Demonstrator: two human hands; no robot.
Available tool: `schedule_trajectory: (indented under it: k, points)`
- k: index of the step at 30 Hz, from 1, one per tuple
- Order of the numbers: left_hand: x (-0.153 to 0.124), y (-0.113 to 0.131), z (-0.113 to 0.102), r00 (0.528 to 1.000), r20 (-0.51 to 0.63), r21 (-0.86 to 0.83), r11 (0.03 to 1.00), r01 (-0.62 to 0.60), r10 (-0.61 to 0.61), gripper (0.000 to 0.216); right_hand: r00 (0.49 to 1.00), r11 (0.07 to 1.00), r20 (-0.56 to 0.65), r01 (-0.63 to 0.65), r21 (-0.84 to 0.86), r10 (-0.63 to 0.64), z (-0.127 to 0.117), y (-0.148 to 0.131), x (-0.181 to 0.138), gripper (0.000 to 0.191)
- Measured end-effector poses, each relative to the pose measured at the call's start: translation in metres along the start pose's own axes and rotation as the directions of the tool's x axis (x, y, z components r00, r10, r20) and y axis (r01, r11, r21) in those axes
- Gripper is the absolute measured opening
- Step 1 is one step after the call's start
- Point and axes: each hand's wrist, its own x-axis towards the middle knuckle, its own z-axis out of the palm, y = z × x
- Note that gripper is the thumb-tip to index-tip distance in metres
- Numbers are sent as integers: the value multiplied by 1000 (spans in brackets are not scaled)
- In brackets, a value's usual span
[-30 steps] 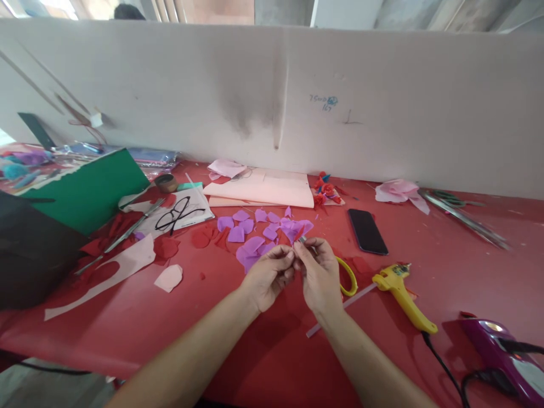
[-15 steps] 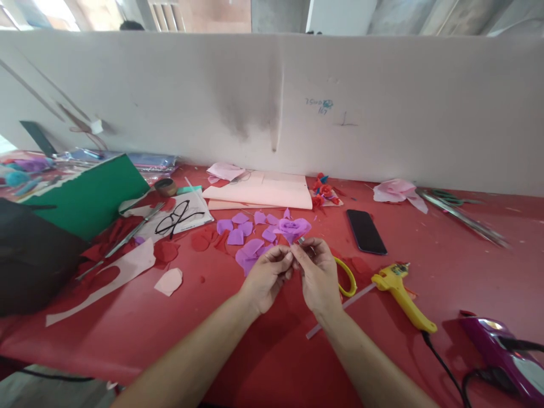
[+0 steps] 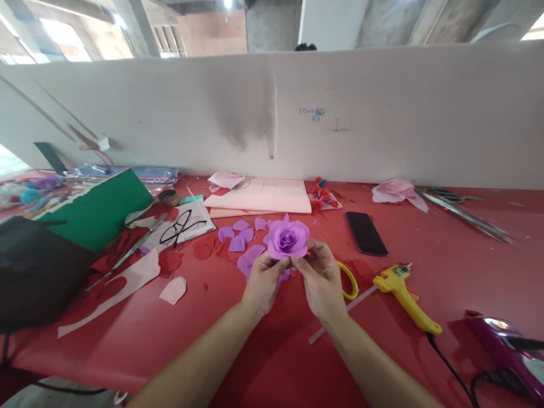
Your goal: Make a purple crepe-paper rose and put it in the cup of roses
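A purple paper rose (image 3: 288, 239) faces me above the red table, held from below and behind by both hands. My left hand (image 3: 266, 281) pinches its lower left edge between thumb and fingers. On the other side, my right hand (image 3: 319, 277) grips the lower right, with the fingers curled behind the petals. The rose's underside and stem are hidden. Loose purple petals (image 3: 237, 243) lie on the table just beyond and to the left of my hands. Beside my right wrist are a yellow ring-shaped handle (image 3: 349, 280) and a clear glue stick (image 3: 361, 298) leading to a yellow glue gun (image 3: 403, 294).
A black phone (image 3: 366, 233) and a purple device (image 3: 505, 351) lie on the right. Leftward are eyeglasses (image 3: 181, 228), tweezers (image 3: 140, 242), pink paper scraps (image 3: 173, 290) and a green board (image 3: 102, 209). Pink sheets (image 3: 259, 195) and small red flowers (image 3: 323, 195) sit before a white partition (image 3: 361, 153).
The rose has been tipped toward me, so its spiral centre now shows. My left hand has moved up against the petals. The camera view has tilted up slightly.
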Motion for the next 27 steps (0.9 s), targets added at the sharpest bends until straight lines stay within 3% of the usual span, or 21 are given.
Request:
schedule_trajectory:
  k: [4, 10, 18, 27]
  points:
    - [0, 0, 1, 996, -71, 10, 999, -50, 51, 13, 998, 996, -7, 63, -55, -64, 1, 0, -3, 19]
    - [1, 3, 3, 998, -53, -43, 999, 24, -27, 14, 996, 994, -48, 70, -83, -74, 2, -1, -5, 16]
    - [-2, 5, 0, 981, 18, -79, 978, 195, -194, 14, 996, 991, -67, -58, -122, 50, -2, 0, -1, 15]
    - [-4, 5, 2, 974, 14, -87, 970, 226, -226, 16, 992, 987, -84, -99, -124, 89, -4, 5, 0, 19]
